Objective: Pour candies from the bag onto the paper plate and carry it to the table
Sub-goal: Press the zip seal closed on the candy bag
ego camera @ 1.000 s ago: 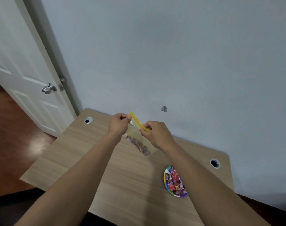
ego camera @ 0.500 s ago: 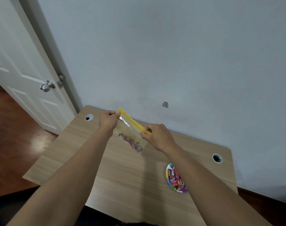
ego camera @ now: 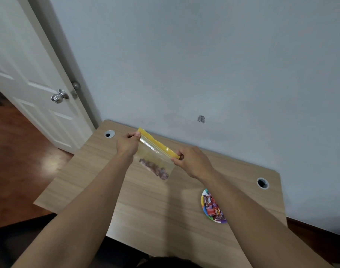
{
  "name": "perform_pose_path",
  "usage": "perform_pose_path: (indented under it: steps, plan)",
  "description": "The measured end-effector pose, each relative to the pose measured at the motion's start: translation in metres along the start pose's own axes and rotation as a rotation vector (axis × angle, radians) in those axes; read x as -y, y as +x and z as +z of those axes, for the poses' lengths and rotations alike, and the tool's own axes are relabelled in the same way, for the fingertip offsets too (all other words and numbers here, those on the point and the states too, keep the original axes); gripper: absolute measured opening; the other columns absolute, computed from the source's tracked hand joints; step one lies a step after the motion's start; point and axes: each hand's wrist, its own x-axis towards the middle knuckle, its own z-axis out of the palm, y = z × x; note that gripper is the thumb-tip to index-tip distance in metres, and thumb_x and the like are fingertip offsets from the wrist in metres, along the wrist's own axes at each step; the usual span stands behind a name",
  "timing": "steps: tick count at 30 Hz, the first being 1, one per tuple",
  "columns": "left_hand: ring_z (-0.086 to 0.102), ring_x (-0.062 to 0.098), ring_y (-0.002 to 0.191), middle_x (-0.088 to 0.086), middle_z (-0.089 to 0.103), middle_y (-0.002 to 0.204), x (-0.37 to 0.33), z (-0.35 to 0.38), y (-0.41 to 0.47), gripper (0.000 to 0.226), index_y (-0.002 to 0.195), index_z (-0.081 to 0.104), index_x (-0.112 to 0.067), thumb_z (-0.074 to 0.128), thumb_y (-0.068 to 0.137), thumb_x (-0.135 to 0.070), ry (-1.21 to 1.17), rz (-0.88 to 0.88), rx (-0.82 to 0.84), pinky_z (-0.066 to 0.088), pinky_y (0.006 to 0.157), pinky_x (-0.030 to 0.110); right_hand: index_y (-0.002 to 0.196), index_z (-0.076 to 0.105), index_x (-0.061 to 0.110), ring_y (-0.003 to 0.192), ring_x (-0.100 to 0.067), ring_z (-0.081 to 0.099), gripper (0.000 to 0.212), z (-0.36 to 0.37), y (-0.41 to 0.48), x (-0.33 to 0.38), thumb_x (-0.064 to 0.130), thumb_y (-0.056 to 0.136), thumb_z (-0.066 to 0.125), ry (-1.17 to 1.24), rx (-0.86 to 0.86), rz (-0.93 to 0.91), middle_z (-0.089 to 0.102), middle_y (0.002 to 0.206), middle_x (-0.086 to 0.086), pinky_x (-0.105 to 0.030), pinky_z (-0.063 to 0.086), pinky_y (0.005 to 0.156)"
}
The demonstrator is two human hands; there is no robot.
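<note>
Pinching the yellow zip strip at opposite ends, the left hand (ego camera: pixel 127 145) and right hand (ego camera: pixel 192 161) held the clear, limp plastic bag (ego camera: pixel 155 157) above the wooden desk (ego camera: pixel 146 206). Few dark candies (ego camera: pixel 154 169) sagged inside, likely light; the paper plate (ego camera: pixel 204 207) lay nearby.

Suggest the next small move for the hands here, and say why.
Probably set the clear zip bag with the yellow strip down on the wooden desk: both hands, left and right, pinch its strip ends, and the colourful paper plate already holds candies.
</note>
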Motion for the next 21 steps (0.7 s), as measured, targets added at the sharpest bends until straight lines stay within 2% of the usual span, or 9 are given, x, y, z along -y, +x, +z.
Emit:
perform_pose_path:
  steps: [5, 9, 12, 15, 17, 21]
  plan:
    - [0.065, 0.019, 0.102, 0.007, 0.075, 0.105, 0.014, -0.01, 0.005, 0.012, 0.101, 0.076, -0.013, 0.071, 0.103, -0.024, 0.016, -0.005, 0.059, 0.044, 0.091, 0.03, 0.088, 0.073, 0.016, 0.091, -0.031, 0.071, 0.039, 0.005, 0.001, -0.006, 0.052, 0.102, 0.066, -0.128, 0.022, -0.026, 0.077, 0.094, -0.006, -0.044, 0.06, 0.077]
    - [0.065, 0.018, 0.096, 0.006, 0.076, 0.101, 0.024, -0.017, 0.009, 0.014, 0.1, 0.077, -0.014, 0.072, 0.102, -0.027, 0.032, -0.036, 0.083, 0.047, 0.078, 0.028, 0.091, 0.072, 0.017, 0.095, -0.034, 0.071, 0.041, 0.013, 0.003, -0.008, 0.054, 0.105, 0.06, -0.212, 0.044, -0.071, 0.078, 0.097, -0.008, -0.045, 0.06, 0.079]
    - [0.06, 0.014, 0.083, 0.003, 0.073, 0.094, 0.032, -0.023, 0.011, 0.014, 0.091, 0.073, -0.018, 0.071, 0.102, -0.025, 0.068, -0.065, 0.104, 0.042, 0.08, 0.03, 0.097, 0.07, 0.014, 0.098, -0.038, 0.071, 0.04, 0.022, 0.004, -0.011, 0.051, 0.107, 0.058, -0.241, 0.067, -0.097, 0.076, 0.101, -0.013, -0.045, 0.056, 0.078]
    - [0.056, 0.008, 0.073, 0.003, 0.071, 0.092, 0.04, -0.03, 0.009, 0.02, 0.085, 0.07, -0.02, 0.067, 0.104, -0.018, 0.13, -0.058, 0.14, 0.041, 0.069, 0.029, 0.105, 0.07, 0.014, 0.103, -0.039, 0.07, 0.037, 0.033, 0.004, -0.014, 0.049, 0.109, 0.057, -0.258, 0.091, -0.105, 0.075, 0.108, -0.015, -0.041, 0.046, 0.074]
    - [0.06, 0.009, 0.078, 0.002, 0.071, 0.091, 0.048, -0.037, 0.009, 0.022, 0.082, 0.068, -0.021, 0.066, 0.103, -0.015, 0.17, -0.057, 0.161, 0.042, 0.068, 0.029, 0.111, 0.07, 0.015, 0.108, -0.039, 0.069, 0.036, 0.042, 0.002, -0.015, 0.048, 0.109, 0.057, -0.265, 0.114, -0.094, 0.074, 0.114, -0.015, -0.04, 0.045, 0.075]
    - [0.063, 0.015, 0.09, -0.001, 0.071, 0.088, 0.07, -0.048, 0.006, 0.021, 0.082, 0.066, -0.023, 0.068, 0.1, -0.014, 0.235, -0.135, 0.221, 0.043, 0.07, 0.031, 0.12, 0.07, 0.014, 0.113, -0.041, 0.069, 0.035, 0.067, -0.006, -0.021, 0.045, 0.109, 0.058, -0.273, 0.185, -0.049, 0.072, 0.121, -0.018, -0.044, 0.054, 0.085]
